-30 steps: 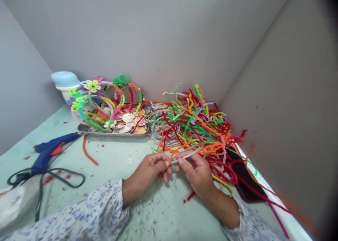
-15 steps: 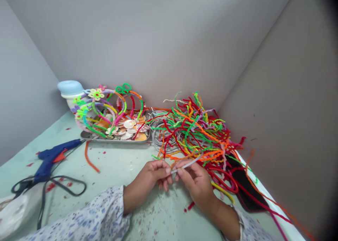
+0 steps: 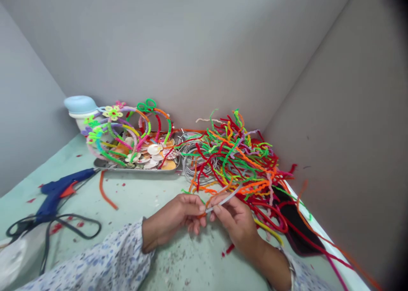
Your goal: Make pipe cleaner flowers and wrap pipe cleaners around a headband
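Observation:
My right hand (image 3: 237, 218) is closed, pinching a thin pale grey strip (image 3: 230, 196) between thumb and fingers. The strip slants up and to the right, and its lower end meets my left fingertips. My left hand (image 3: 181, 216) is closed too, its thumb and forefinger pressed on an orange pipe cleaner (image 3: 203, 216) at the strip's lower end. Part of the orange length is hidden by the fingers, so I cannot tell whether it wraps round the strip. Just beyond my right hand lies a tangled heap of coloured pipe cleaners (image 3: 245, 155).
A metal tray (image 3: 137, 170) holds seashells (image 3: 154, 149) and fuzzy flower-topped headbands (image 3: 140, 112). Beside it are wire coils (image 3: 191, 172) and a blue-lidded bottle (image 3: 81, 105). A blue glue gun (image 3: 52, 195) with a looped cord and an orange piece (image 3: 106, 193) lie left. Walls enclose the table.
More orange pipe cleaner now shows at my left fingertips, below the pale strip. My left hand has shifted slightly; the view has turned a little to the right.

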